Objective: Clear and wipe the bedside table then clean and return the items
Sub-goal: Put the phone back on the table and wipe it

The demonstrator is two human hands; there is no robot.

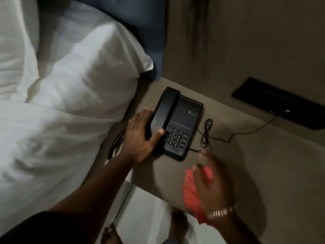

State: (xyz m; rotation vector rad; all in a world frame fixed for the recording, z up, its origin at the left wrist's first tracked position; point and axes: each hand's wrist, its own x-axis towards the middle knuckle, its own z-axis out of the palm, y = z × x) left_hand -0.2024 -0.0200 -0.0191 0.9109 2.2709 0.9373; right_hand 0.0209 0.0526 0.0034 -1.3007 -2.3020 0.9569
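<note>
Left hand (140,138) clamps the handset (162,114) near the tabletop's (263,164) bed-side edge; lift the phone (182,127) whole, minding the cord (207,132) (right hand (213,180) holds red cloth (190,187)).

Dim, grainy room; right hand (213,180) motion-blurred; wide-angle bending at edges

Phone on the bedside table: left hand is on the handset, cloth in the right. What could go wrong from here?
1. The thin line cord lies coiled beside the phone and runs to the wall socket panel; lifting the phone far could tug it.
2. The left hand grips only the handset; it may lift off alone, with the base dragging on the coiled cord.
3. The right hand and red cloth could snag that loop.
</note>
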